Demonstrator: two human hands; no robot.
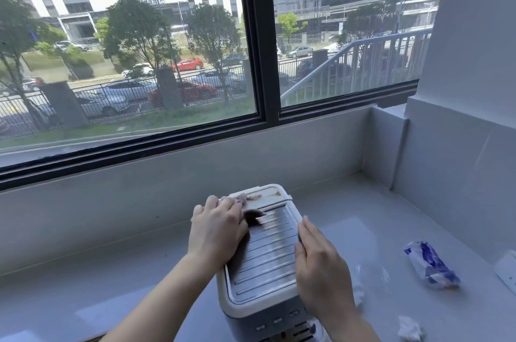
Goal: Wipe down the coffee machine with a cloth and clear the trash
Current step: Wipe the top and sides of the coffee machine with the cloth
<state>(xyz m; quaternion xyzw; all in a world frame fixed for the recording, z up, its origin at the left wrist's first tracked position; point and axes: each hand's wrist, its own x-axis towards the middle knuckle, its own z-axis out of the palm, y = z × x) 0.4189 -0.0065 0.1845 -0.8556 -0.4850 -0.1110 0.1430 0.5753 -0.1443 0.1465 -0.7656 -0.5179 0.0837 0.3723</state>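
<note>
A person's left hand (216, 230) presses a dark grey-and-mauve cloth (253, 216) against the rear left of the ribbed metal top of a white box-shaped coffee machine (268, 263), which stands on a pale grey surface (111, 286) beneath a window. The fingers lie over the cloth rather than bunched round it. The right hand (321, 266), fingers straight and holding nothing, rests along the machine's right edge, apparently steadying it. Wiping appears to be under way, with brown stains (275, 194) on the white rear panel just beyond the cloth not yet cleaned. The next move likely calls for pushing the cloth back over those marks. The trash waits: a crumpled blue-and-white wrapper (430, 265) and a balled white tissue (409, 329) lie to the right, apart from both hands
</note>
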